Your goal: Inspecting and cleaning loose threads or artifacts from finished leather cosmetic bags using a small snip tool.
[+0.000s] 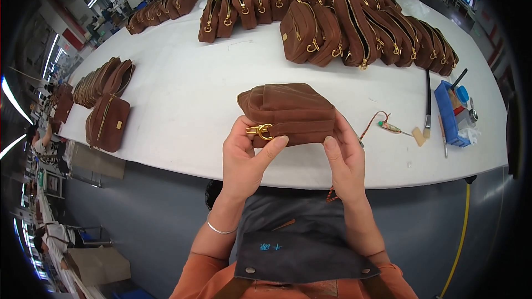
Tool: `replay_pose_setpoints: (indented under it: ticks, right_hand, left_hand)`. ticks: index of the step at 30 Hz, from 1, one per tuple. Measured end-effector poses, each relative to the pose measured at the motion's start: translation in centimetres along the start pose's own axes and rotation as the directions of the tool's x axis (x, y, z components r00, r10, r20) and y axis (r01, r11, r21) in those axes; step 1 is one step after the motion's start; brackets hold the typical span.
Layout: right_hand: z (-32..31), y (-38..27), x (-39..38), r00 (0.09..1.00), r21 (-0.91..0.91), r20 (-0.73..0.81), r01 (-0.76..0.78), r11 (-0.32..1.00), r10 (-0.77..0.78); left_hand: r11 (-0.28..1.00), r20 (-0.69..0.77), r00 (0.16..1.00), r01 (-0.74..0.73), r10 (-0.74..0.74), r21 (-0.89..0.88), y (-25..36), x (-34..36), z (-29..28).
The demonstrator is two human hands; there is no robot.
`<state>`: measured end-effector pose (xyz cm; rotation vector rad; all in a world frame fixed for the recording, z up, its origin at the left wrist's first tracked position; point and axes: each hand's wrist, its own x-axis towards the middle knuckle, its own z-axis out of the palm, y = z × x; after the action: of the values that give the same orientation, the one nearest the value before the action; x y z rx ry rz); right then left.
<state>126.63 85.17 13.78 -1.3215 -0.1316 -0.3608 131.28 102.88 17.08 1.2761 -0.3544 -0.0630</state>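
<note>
We cannot see the underside of the brown suede pouch (pixel 288 112); fingers cover its near edge. It sits above the white table's (pixel 183 94) near edge, long axis running left to right, gold zipper pull (pixel 260 130) facing us at its left end. Our left hand (pixel 246 158) and right hand (pixel 344 158) are both closed on it, thumbs on top.
</note>
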Motion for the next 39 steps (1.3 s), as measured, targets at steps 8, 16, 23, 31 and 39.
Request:
replay_pose_setpoints:
  ticks: [8, 16, 23, 31, 39]
  right_hand:
    - [-0.5, -0.1, -0.2, 0.999, 0.015, -0.038, -0.018, 1.0, 0.018]
    - [-1.6, 0.3, -0.6, 1.0, -0.065, -0.021, 0.011, 0.998, -0.013]
    - [-1.6, 0.2, -1.2, 1.0, -0.095, -0.018, -0.005, 0.995, 0.003]
    - [-0.6, -2.3, -0.7, 0.907, -0.69, 0.188, 0.395, 0.606, -0.377]
    - [-0.5, -1.4, -0.5, 0.932, -0.717, 0.202, 0.351, 0.602, -0.302]
  left_hand:
    - [0.999, 0.056, 0.998, 0.028, -0.027, -0.024, -0.6, -0.3, 0.2]
    - [0.97, 0.099, 0.989, 0.128, -0.109, -0.208, -0.1, -0.9, 0.2]
    - [0.958, 0.017, 0.985, 0.174, -0.175, -0.228, -0.5, -1.1, 0.6]
    - [0.948, 0.048, 0.974, 0.226, -0.221, -0.222, -0.9, -1.7, 0.9]
    - [0.96, 0.053, 0.974, 0.226, -0.22, -0.165, -1.3, -1.9, 1.5]
